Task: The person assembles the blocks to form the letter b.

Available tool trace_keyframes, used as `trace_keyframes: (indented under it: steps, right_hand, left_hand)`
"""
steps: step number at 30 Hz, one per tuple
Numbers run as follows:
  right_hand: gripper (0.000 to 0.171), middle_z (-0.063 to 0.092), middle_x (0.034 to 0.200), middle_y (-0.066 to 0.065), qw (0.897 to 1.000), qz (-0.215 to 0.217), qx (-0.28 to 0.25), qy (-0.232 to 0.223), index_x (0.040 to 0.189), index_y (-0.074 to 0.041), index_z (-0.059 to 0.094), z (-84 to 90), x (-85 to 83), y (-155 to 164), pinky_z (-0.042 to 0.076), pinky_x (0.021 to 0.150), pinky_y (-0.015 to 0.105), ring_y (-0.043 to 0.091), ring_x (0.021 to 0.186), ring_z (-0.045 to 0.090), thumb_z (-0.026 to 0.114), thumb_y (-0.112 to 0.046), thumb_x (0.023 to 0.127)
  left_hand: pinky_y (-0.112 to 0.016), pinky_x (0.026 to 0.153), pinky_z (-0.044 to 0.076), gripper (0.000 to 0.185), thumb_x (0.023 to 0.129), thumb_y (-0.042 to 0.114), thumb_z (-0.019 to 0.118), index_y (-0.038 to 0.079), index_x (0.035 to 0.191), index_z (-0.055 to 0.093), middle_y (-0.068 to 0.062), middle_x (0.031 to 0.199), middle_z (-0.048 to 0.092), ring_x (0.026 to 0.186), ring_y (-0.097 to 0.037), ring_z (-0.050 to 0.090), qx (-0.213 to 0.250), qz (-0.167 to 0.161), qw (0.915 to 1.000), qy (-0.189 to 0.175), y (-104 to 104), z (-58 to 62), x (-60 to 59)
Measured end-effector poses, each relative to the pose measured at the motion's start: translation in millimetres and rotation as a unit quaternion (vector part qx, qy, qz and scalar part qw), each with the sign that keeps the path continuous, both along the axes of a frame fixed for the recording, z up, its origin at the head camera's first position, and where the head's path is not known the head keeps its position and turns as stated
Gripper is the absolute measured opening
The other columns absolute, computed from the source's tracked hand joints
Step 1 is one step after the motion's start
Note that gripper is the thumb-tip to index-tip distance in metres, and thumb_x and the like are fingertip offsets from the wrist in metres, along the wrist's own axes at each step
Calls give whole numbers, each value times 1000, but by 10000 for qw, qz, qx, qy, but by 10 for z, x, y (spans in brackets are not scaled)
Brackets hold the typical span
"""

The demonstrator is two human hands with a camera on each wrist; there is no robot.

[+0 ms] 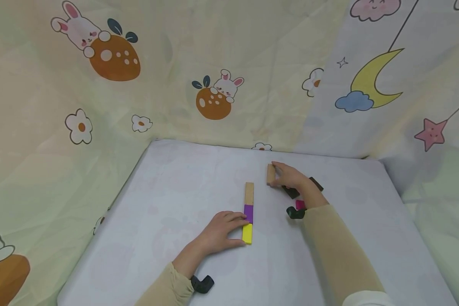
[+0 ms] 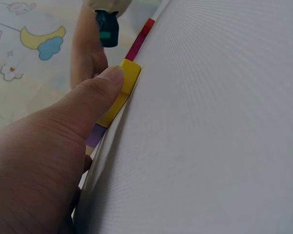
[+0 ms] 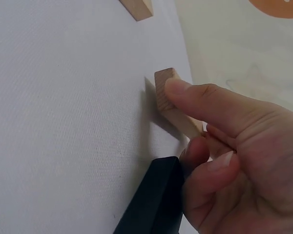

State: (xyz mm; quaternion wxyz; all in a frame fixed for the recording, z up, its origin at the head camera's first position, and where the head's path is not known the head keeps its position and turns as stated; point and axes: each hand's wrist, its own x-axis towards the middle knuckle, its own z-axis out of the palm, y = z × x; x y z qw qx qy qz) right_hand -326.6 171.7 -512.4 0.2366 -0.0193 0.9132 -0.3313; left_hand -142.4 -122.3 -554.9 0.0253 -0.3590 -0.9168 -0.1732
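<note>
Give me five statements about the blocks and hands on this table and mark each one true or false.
1. The right hand pinches a plain wooden block. True.
2. The left hand rests at the yellow block, its thumb against it. True.
3. The row of blocks runs yellow, purple block, then green. False: the far one is a plain wood block.
4. The block in the right hand touches the row. False: it lies apart, to the right of the row's far end.
5. A dark block lies beside the right hand. True.
</note>
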Motion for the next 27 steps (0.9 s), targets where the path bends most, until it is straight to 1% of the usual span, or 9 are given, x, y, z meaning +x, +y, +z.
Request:
trace_keyframes:
  steps: [2, 5, 8, 10, 18, 21, 25, 26, 27]
  right_hand:
    - [98, 15, 154, 4, 10000, -32, 11, 14, 145, -36, 18, 6, 7, 1, 50, 86, 43, 31, 129, 35, 78, -41, 68]
    - [96, 15, 154, 4, 10000, -27, 36, 14, 145, -37, 18, 19, 19, 4, 50, 69, 33, 28, 104, 51, 77, -41, 70]
    - [94, 17, 153, 4, 9999, -92, -50, -34, 145, -37, 18, 37, 34, 8, 49, 61, 30, 24, 80, 55, 76, -39, 71]
    - [92, 19, 152, 4, 9998, -103, -165, -77, 145, -37, 19, 53, 44, 13, 49, 59, 30, 22, 73, 54, 75, -38, 73]
    - [86, 29, 145, 1, 9987, -92, -499, 6, 142, -40, 25, 102, 52, -17, 50, 57, 31, 22, 66, 55, 76, -37, 73]
    - [85, 31, 142, 3, 9985, 52, -546, 72, 143, -39, 25, 122, 62, -57, 50, 57, 33, 23, 63, 54, 75, -38, 74]
    - [83, 34, 137, 3, 9979, 306, -462, 328, 143, -37, 24, 148, 80, -104, 51, 58, 35, 24, 58, 54, 72, -40, 76]
    - [82, 34, 137, 2, 9976, 369, -411, 409, 143, -36, 24, 153, 83, -116, 51, 61, 36, 25, 59, 54, 72, -41, 76]
    - [82, 34, 140, 1, 9972, 438, -339, 502, 143, -36, 24, 152, 83, -125, 51, 67, 38, 26, 65, 56, 71, -43, 76]
  left_hand:
    - [-37, 108, 30, 60, 80, 65, 52, 38, 132, 45, 18, 137, 41, 126, -12, 38, -1, -1, 10000, -4, 0, 1, 0]
    - [-37, 108, 30, 60, 80, 66, 51, 39, 133, 44, 18, 137, 41, 127, -11, 38, -34, 5, 10000, -30, 0, -2, -2]
    - [-37, 108, 30, 60, 80, 67, 49, 40, 133, 43, 19, 138, 39, 127, -11, 37, -80, 18, 9999, -81, -1, -11, -5]
    - [-37, 109, 29, 60, 80, 68, 48, 41, 133, 42, 20, 138, 39, 128, -10, 37, -97, 22, 9999, -102, -1, -14, -5]
    - [-37, 109, 29, 61, 80, 68, 47, 41, 133, 42, 19, 137, 40, 127, -11, 37, -74, 19, 9999, -97, -6, -16, -4]
    - [-37, 108, 29, 61, 80, 69, 47, 40, 133, 42, 18, 137, 40, 127, -11, 38, -42, 2, 10000, -89, -5, -15, -8]
    - [-37, 108, 29, 61, 80, 69, 46, 40, 133, 42, 19, 137, 40, 127, -11, 38, -34, -24, 10000, -58, -5, -22, -16]
    - [-37, 108, 29, 61, 80, 70, 46, 40, 133, 42, 19, 137, 40, 127, -11, 37, -34, -25, 10000, -56, -5, -26, -19]
    - [-37, 108, 29, 61, 79, 70, 46, 40, 133, 42, 19, 137, 40, 127, -11, 38, -37, -27, 10000, -40, -5, -28, -19]
